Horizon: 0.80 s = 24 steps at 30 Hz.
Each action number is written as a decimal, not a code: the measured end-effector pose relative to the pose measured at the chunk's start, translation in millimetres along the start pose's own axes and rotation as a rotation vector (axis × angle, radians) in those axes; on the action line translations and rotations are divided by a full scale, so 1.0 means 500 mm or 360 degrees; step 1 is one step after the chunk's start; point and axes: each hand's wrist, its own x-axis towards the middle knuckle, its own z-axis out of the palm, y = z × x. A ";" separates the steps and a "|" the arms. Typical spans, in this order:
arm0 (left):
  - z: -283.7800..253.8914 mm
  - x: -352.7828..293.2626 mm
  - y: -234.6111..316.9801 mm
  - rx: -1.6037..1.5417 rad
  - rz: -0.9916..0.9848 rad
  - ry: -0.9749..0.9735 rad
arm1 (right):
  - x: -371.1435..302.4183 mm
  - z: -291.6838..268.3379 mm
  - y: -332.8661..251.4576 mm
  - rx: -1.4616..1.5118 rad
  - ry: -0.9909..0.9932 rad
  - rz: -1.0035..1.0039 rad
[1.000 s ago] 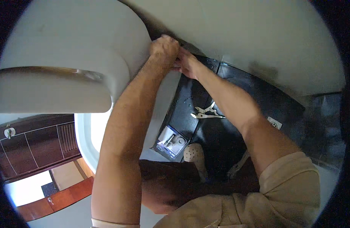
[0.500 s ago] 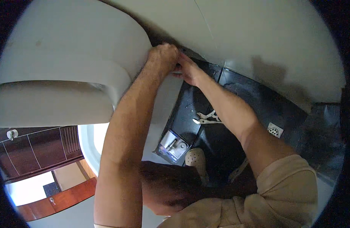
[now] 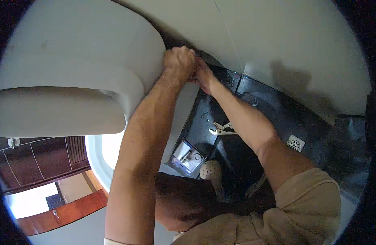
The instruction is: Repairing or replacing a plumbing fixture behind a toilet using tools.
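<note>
My left hand (image 3: pixel 180 59) is curled into a closed grip beside the side of a white toilet (image 3: pixel 110 45), in the narrow gap by the wall. Close against it, slightly lower and to the right, is my right hand (image 3: pixel 203 76), its fingers bent in toward the left. What the two hands grip is hidden behind the knuckles. A pair of metal locking pliers (image 3: pixel 221 129) lies on the dark floor, partly covered by my right forearm.
A clear-fronted package with a metal fitting (image 3: pixel 188 157) lies beside a light perforated clog (image 3: pixel 211 171). Dark floor tiles (image 3: pixel 257 92) have wet drops. A square floor drain (image 3: pixel 295 143) sits to the right, and a pale wall (image 3: pixel 286 45) rises behind.
The view has shifted slightly. My left hand and forearm have moved a little to the right, and its wrist has turned somewhat. Both hands stay together; the pliers and package lie unmoved.
</note>
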 end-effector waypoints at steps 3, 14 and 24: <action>-0.008 0.005 0.004 0.0027 -0.0026 -0.0050 | 0.001 0.000 -0.002 -0.0032 -0.0025 -0.0004; 0.002 0.000 0.005 0.0126 0.0136 0.0015 | -0.040 0.015 -0.035 0.0047 0.0118 0.0096; 0.018 -0.015 -0.001 0.0218 0.0157 0.0117 | -0.068 0.067 -0.059 0.0759 0.0046 0.0493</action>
